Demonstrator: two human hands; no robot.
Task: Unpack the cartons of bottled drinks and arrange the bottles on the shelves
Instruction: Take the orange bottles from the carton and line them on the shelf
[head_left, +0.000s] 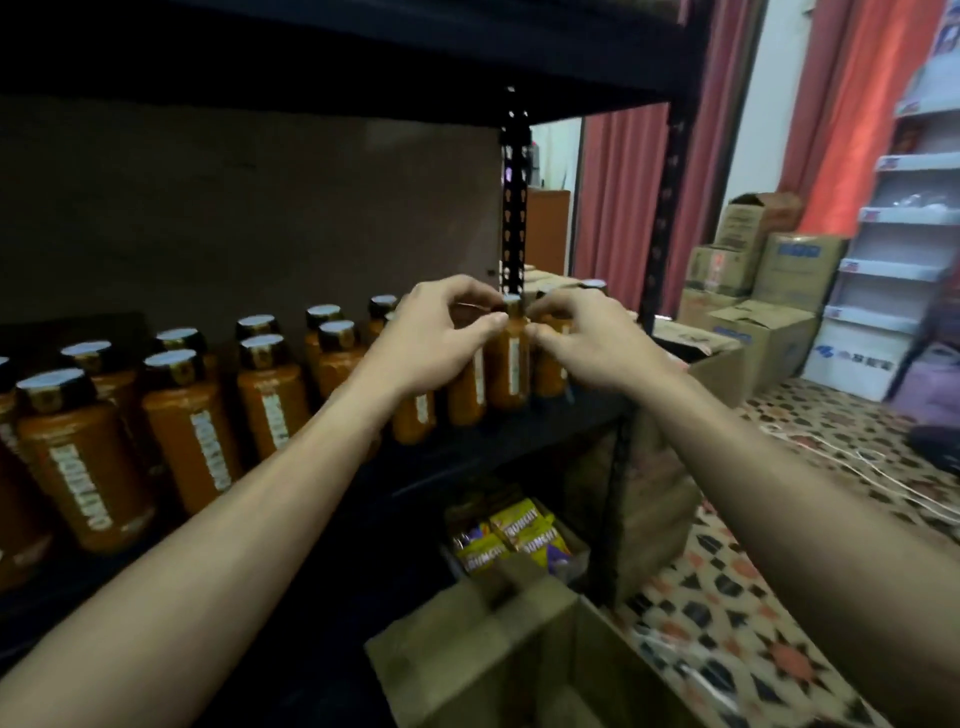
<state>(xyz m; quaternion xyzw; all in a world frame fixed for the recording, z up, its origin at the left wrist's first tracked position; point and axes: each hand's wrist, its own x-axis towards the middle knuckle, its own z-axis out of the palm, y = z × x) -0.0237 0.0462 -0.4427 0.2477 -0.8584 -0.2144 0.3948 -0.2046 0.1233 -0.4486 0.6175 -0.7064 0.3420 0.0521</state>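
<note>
1. the left grip (441, 338) pinches the neck of an orange drink bottle (511, 374) that has a dark neck band and a pale cap. its thumb is on the near side and its fingers lie over the cap.
2. the bottle stands upright on the black metal shelf (550, 423), directly between the two grips.
3. the right grip (587, 338) has its fingers curled against the other side of that neck. i cannot tell whether it holds this bottle or a neighbour just behind its fingertips.
4. the step in hand looks like seating this bottle at the end of the row. rows of matching orange bottles (182, 441) run off to the left of the left grip, at least two deep.
5. to do it well, keep the bottle upright and steer it by the neck, not the cap. slide it until it touches its neighbour, then turn its white label to face the front.
6. watch the black slotted upright post (514, 208) just behind the grips. the shelf's front edge sits just below the wrists, so a careless nudge could knock over the bottles nearby.
7. an open brown cardboard carton (467, 654) sits below both forearms, within easy reach. its inside is not shown.
</note>
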